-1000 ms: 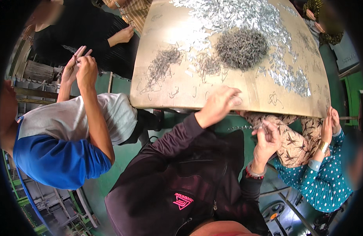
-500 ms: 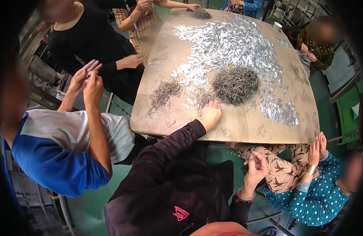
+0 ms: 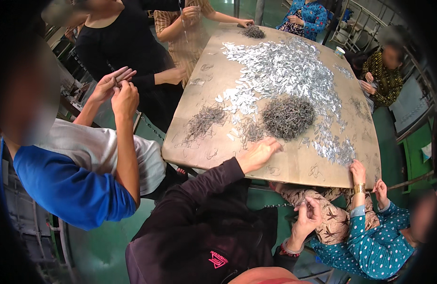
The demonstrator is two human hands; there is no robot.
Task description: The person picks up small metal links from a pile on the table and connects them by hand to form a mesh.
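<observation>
Chain [image 3: 278,205]: just off the bench's [image 3: 303,151] near edge, one end running to your right hand [image 3: 307,218]. Fingers there are curled and look pinched on that end. Your left hand [image 3: 256,156] is over the near edge, fingers loosely bent and blurred; can't tell if they've got anything small. Step in hand, my read: left among the small parts, right minding the chain. The next move calls for a fine left pinch, since the wires [image 3: 251,131] just beyond are thin and tangled, and a steady right.

Dark heap [image 3: 288,118] sits just past your left fingers; silver strips [image 3: 280,66] spread from there toward the far edge. Blue-sleeved co-worker [image 3: 76,184] off the left edge, hands together. Dotted-sleeve co-worker [image 3: 384,241] by the near right corner, one hand at the strips.
</observation>
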